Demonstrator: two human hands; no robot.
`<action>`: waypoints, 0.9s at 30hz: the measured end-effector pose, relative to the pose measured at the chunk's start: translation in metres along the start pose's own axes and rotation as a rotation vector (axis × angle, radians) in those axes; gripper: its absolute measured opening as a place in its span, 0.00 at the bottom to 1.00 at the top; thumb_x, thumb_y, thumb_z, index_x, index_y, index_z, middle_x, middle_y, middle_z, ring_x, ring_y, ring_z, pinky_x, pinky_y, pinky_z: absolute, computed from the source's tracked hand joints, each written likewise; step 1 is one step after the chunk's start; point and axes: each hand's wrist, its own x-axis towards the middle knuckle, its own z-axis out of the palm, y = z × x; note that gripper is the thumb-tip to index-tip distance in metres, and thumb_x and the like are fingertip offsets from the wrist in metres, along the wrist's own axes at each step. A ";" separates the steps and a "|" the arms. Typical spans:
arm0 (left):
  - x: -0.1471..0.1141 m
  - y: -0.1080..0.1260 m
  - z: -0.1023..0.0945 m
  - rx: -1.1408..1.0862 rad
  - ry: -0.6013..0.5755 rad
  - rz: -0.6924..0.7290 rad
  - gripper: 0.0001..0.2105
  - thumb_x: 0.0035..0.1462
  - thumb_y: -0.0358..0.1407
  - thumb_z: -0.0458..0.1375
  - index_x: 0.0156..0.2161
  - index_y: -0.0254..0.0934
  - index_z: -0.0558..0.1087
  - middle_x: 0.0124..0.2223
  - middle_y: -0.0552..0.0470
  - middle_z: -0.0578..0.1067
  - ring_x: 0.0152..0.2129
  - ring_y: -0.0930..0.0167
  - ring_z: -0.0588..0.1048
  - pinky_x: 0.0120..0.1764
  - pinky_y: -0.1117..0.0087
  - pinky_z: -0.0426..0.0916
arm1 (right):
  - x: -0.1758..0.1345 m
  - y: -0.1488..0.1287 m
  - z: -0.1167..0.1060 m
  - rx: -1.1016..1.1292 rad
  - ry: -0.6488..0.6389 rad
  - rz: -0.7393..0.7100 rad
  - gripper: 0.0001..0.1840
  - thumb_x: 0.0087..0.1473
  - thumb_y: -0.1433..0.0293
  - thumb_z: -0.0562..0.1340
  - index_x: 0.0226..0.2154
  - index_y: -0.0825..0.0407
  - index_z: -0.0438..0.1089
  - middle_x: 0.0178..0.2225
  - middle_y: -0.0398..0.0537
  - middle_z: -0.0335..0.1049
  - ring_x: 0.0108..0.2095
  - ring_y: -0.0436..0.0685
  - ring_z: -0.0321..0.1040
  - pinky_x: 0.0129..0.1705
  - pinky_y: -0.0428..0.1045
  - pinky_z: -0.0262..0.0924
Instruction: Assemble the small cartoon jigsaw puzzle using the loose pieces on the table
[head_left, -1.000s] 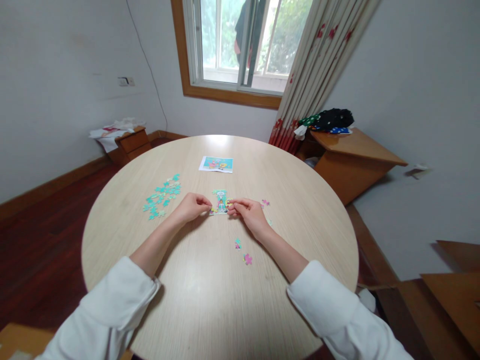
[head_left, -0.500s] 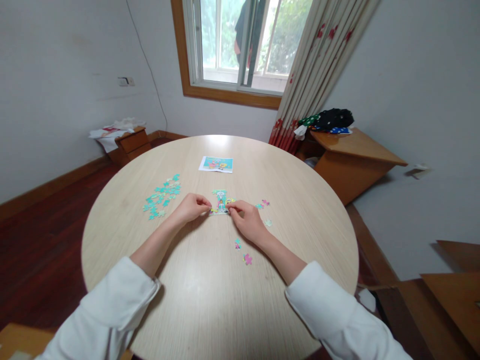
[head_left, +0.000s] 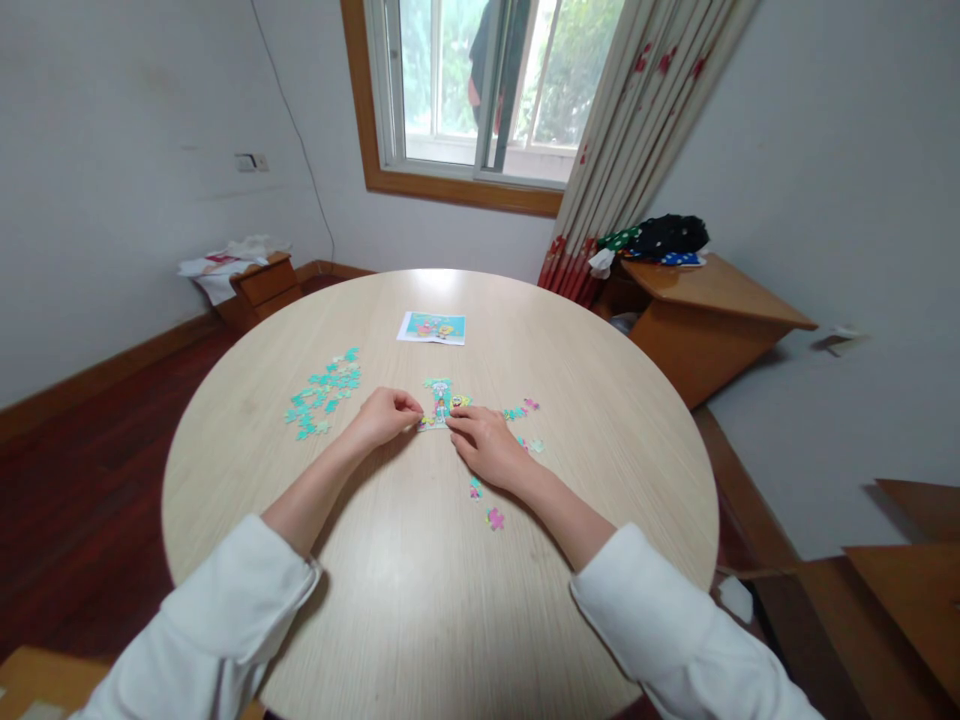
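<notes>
A partly joined jigsaw puzzle lies flat in the middle of the round table. At its lower left edge, my left hand is closed, thumb and forefinger pinched on the border. My right hand lies over the lower right side, fingers stretched out and tips pressing on the joined pieces; part of the puzzle is hidden under them. A pink piece and a blue-and-pink piece lie below my right hand. Several more loose pieces are just beyond it.
Many turquoise puzzle pieces are spread on the left of the table. A printed picture card lies toward the far side. A wooden cabinet with cloths on top stands beyond the right edge, near the curtain.
My right hand has gone from a pinch to flatter, outstretched fingers and shifted slightly left onto the puzzle. My left hand stays at the puzzle's edge.
</notes>
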 end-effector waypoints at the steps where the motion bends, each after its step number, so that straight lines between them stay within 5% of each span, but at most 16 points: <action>1: 0.000 -0.001 0.000 0.022 0.009 0.001 0.05 0.38 0.34 0.59 0.23 0.35 0.76 0.20 0.54 0.74 0.20 0.73 0.68 0.24 0.73 0.59 | 0.000 -0.001 -0.001 0.001 -0.004 0.003 0.13 0.57 0.75 0.58 0.40 0.53 0.76 0.50 0.56 0.73 0.52 0.60 0.67 0.54 0.59 0.56; 27: 0.001 -0.004 0.006 0.098 0.065 0.033 0.04 0.41 0.35 0.62 0.24 0.36 0.73 0.20 0.55 0.73 0.22 0.71 0.71 0.30 0.71 0.61 | 0.000 -0.004 -0.003 0.012 -0.015 0.010 0.14 0.56 0.76 0.58 0.42 0.53 0.76 0.52 0.58 0.71 0.54 0.62 0.66 0.55 0.61 0.57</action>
